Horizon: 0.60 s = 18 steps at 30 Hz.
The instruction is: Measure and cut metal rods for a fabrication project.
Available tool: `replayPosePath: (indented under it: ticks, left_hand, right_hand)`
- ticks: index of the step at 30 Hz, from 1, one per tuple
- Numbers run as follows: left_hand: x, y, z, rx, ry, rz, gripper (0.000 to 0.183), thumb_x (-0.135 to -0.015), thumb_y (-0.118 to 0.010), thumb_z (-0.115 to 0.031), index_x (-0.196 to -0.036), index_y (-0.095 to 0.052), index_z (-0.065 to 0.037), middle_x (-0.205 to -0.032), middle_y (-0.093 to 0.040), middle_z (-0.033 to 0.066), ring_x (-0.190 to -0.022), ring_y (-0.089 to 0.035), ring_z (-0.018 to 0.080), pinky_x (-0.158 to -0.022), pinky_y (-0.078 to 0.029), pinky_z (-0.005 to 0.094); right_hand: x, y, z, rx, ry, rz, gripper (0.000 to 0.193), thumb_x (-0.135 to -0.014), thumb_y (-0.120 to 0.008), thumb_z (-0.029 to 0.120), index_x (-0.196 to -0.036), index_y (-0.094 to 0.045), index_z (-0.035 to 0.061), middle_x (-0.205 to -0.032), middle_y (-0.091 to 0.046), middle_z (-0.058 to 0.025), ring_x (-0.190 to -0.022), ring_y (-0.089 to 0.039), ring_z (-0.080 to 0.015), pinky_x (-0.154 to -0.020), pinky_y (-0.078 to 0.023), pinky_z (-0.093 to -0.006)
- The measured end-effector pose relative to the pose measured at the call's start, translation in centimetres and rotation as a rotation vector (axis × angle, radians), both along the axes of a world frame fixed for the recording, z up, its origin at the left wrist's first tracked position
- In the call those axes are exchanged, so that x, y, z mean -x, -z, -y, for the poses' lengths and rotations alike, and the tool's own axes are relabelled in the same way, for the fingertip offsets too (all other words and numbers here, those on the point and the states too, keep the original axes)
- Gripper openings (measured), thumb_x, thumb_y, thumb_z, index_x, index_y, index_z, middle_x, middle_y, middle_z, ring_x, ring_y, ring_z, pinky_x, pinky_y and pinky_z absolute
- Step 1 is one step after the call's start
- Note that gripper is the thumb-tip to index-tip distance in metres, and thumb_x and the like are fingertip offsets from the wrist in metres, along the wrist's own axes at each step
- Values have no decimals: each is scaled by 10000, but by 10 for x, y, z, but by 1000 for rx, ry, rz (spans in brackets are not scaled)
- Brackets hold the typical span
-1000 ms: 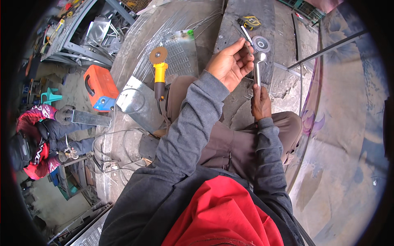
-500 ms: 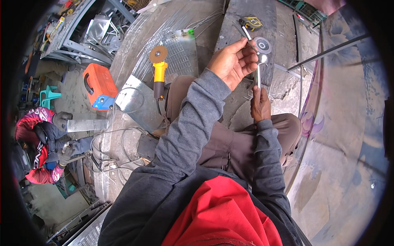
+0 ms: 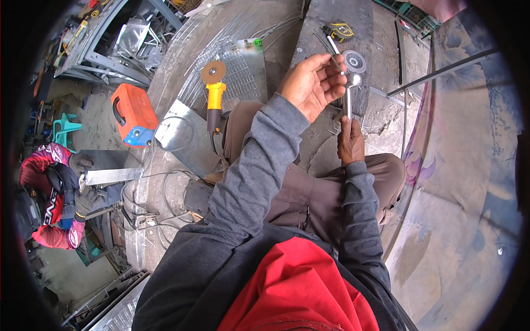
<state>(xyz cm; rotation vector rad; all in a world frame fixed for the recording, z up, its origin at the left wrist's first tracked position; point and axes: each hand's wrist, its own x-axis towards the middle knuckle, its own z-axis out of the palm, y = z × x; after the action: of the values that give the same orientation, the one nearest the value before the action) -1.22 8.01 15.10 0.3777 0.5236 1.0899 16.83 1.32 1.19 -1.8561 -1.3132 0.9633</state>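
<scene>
Pinched between the thumb and fingers of my left hand [image 3: 310, 85] is a short, thin metal rod [image 3: 333, 45], tilted above a dark plank [image 3: 314, 25]. My right hand [image 3: 350, 142] is wrapped round the handle of a hammer [image 3: 348, 102] with a steel shaft and a shiny, rounded head. That head is close to the fingers of my left hand and the rod's lower end; whether it touches the plank is unclear. Just beyond it a grey disc [image 3: 355, 62] lies on the plank. Farther up rests a black and yellow tape measure [image 3: 338, 32].
A yellow angle grinder [image 3: 214, 96] with a brown disc lies left of my knee, by wire mesh [image 3: 237, 74] and sheet metal [image 3: 182, 132]. An orange and blue case [image 3: 135, 116] stands farther left. Cables [image 3: 165, 187] trail nearby. A gloved co-worker [image 3: 52, 193] handles a metal piece [image 3: 113, 175].
My hands, the rod and the hammer have barely moved. At the left, the co-worker has tilted the metal piece and brought both gloved hands closer together on it.
</scene>
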Motion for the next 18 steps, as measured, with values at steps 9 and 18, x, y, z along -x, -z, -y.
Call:
replayPosePath:
  ticks: [9,18]
  left_hand:
    - [8,53,44,139,95,-243,195,-944,-642,-306,-964,-637,-112,-810,-614,-19,-724,-597,96,-670,-522,265]
    - [-4,79,51,98,247,-421,257,-954,-624,-283,-1117,-624,-85,-880,-611,-3,-773,-602,97,-705,-511,260]
  right_hand:
    - [0,0,3,-55,-14,-3,455,-1014,-447,458,-1026,-564,18,-763,-596,-240,-714,-596,-411,-678,-464,-453]
    - [-4,4,-1,-96,-21,3,453,-1003,-474,452,-1073,-591,20,-876,-629,-280,-850,-628,-448,-743,-481,-450]
